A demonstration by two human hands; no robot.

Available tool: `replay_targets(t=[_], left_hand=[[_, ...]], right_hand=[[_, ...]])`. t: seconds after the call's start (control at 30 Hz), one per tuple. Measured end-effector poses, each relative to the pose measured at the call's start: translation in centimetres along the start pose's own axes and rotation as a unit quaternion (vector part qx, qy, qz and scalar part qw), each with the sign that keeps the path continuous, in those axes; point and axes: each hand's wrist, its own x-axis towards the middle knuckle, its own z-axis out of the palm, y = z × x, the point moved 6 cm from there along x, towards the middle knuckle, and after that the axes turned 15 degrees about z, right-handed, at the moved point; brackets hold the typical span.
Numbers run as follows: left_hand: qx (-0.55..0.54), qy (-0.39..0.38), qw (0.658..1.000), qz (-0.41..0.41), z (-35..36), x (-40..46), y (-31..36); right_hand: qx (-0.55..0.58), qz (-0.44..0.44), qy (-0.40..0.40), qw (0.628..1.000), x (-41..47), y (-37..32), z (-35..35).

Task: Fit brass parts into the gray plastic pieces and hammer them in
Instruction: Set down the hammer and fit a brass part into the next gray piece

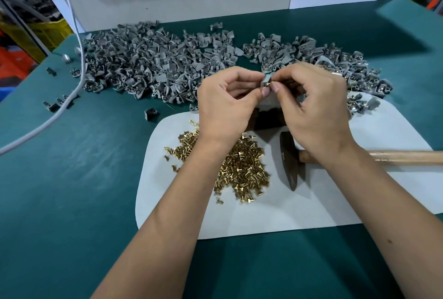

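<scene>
Fitting a brass part (268, 82) into a gray plastic piece (265, 79), mid-frame, above the white mat (275, 214).

Lower centre: loose brass pile (242, 166), hammer (291, 162) lying idle to its right. Higher up: left hand (227, 104) pinching the gray piece, right hand (314, 104) pinching the brass part at its hole. Likely slip: insert cocked or dropped if pinch loosens, lost among gray piles (148, 63) across upper bench (72, 190).

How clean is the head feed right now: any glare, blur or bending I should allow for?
Head view: even overhead light, no harsh glare; soft shadows under the hammer and both hands; wide-angle lens bows the table edges; the gray piece pinched between left hand and right hand looks slightly soft.
</scene>
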Motion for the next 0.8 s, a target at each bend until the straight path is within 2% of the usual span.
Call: replay_targets(t=[0.23, 0.57, 0.8], left_hand=[[-0.015, -0.007, 0.999, -0.04, 0.46, -0.23, -0.02], [0.042, 0.012, 0.999, -0.033, 0.85, -0.33, 0.5], [0.029, 0.04, 0.997, -0.063, 0.71, -0.82, 0.0]], right_hand=[[-0.004, 0.02, 0.014, 1.0, 0.01, 0.24, -0.03], [-0.007, 0.032, 0.012, 0.999, -0.31, 0.1, 0.21], [-0.011, 0.044, 0.02, 0.999, -0.59, -0.04, 0.64]])
